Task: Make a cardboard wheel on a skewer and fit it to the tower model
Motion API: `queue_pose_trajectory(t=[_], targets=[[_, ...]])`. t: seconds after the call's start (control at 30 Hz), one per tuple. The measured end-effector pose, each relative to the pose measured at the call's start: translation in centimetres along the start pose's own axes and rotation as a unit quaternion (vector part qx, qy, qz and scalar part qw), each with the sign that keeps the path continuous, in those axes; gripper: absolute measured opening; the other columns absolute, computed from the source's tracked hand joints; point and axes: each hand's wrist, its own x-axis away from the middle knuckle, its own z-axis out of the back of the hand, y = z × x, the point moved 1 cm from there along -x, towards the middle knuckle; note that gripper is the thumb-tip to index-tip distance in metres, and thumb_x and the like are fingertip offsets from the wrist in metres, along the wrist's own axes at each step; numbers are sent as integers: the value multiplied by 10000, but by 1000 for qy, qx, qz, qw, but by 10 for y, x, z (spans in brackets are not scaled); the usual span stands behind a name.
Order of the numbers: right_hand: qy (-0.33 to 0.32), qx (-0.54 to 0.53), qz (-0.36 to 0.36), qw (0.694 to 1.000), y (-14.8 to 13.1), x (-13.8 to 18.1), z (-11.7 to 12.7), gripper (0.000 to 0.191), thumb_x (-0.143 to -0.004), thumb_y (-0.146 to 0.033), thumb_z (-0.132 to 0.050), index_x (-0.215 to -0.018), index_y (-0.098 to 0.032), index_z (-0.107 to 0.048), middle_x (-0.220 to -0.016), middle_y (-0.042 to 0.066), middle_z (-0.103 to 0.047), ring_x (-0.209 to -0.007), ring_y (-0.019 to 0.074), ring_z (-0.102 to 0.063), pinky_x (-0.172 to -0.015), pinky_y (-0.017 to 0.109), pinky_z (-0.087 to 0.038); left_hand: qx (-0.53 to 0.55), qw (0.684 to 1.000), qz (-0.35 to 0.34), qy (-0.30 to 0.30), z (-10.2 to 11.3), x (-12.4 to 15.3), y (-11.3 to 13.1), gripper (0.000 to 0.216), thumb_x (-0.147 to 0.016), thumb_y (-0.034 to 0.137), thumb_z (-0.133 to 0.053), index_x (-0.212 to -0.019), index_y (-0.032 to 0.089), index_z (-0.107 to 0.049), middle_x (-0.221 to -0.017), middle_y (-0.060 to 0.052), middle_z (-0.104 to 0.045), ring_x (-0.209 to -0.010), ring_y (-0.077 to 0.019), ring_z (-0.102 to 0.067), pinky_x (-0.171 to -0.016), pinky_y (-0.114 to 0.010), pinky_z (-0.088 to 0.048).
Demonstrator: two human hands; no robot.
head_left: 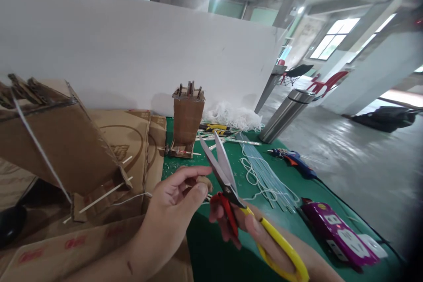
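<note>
My left hand (pixel 173 202) pinches a small brown piece of cardboard (pixel 205 181) between thumb and fingers. Thin pale ends stick out just beneath it, too small to name. In my right hand (pixel 256 228) is a pair of scissors (pixel 227 187) with one red and one yellow handle. Their blades point up and stand partly apart, close beside the left fingertips. Beyond the hands, an upright cardboard tower (pixel 188 116) with sticks on top stands on the green tabletop (pixel 211 224). A larger cardboard structure (pixel 62 141) with a white string leans at the left.
Flat cardboard (pixel 127 132) covers the left side. Yellow-black pliers (pixel 218 128), white shredded strands (pixel 231 116), clear glue sticks (pixel 264 172) and a steel flask (pixel 286 116) lie or stand behind. At right are a blue glue gun (pixel 294 161) and a purple power strip (pixel 340 233) with a cord.
</note>
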Motion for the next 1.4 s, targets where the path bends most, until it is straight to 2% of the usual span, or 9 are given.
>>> queue_pose_trajectory(t=[0.07, 0.17, 0.27, 0.5, 0.7, 0.83, 0.97, 1.13, 1.4], targets=[[-29, -34, 27, 999, -2, -9, 5, 490, -951, -649, -314, -1059, -226, -537, -959, 55, -511, -762, 172, -525, -620, 286, -454, -34, 999, -16, 7, 2, -1, 4, 208, -811, 261, -667, -1012, 219, -635, -741, 42, -576, -636, -94, -571, -608, -215, -508], [-22, -105, 46, 993, 10, -14, 10, 524, -924, -675, -353, -1063, -203, -534, -983, 71, -524, -715, 155, -514, -569, 265, -424, -61, 996, -51, 51, 5, -4, 8, 238, -768, 193, -690, -968, 232, -568, -797, 52, -545, -740, -96, -583, -686, -203, -507], [-10, -131, 43, 990, 23, -14, 12, 499, -918, -655, -401, -1034, -187, -531, -996, 87, -543, -684, 146, -505, -551, 258, -417, -61, 995, -61, 47, 4, -5, 9, 231, -751, 181, -685, -900, 222, -513, -790, 58, -520, -736, -94, -578, -701, -211, -512], [15, -64, 60, 996, 17, -11, 11, 460, -938, -624, -400, -1018, -188, -527, -844, 35, -502, -669, 144, -460, -573, 263, -384, -62, 996, -61, 10, 0, -2, 12, 167, -816, 228, -659, -902, 198, -519, -744, 54, -561, -689, -83, -575, -653, -195, -506], [-27, -28, -1, 999, 11, -1, 1, 525, -920, -677, -375, -1095, -197, -497, -886, 42, -489, -715, 154, -442, -616, 279, -380, -42, 997, -56, 22, -2, 0, 13, 171, -810, 248, -697, -896, 196, -558, -756, 60, -551, -716, -78, -595, -680, -190, -529], [-43, 27, 2, 999, 8, 1, -1, 547, -914, -703, -329, -1069, -200, -479, -959, 63, -488, -722, 153, -436, -615, 281, -376, -23, 998, -53, 35, -4, 0, 12, 221, -782, 271, -733, -847, 197, -535, -754, 69, -536, -706, -80, -600, -680, -205, -540], [-22, 70, -6, 997, 7, 1, 1, 574, -898, -735, -314, -1037, -198, -459, -911, 48, -480, -706, 149, -407, -611, 278, -372, -28, 999, -20, 36, -4, 0, 11, 224, -787, 260, -733, -844, 191, -528, -741, 60, -570, -688, -80, -621, -651, -179, -517], [-1, 106, -3, 994, 6, 1, 2, 579, -892, -746, -309, -1020, -199, -448, -890, 35, -470, -702, 143, -401, -606, 267, -371, -10, 999, -25, 18, -4, 0, 10, 210, -789, 241, -734, -841, 182, -540, -743, 52, -603, -670, -73, -624, -635, -166, -511], [10, 149, 11, 989, 2, 0, 1, 597, -894, -756, -257, -924, -196, -460, -831, 35, -495, -678, 141, -419, -580, 260, -390, 10, 1000, -5, 27, -5, -1, 12, 204, -780, 208, -739, -811, 187, -538, -730, 62, -606, -659, -72, -631, -649, -184, -533]])
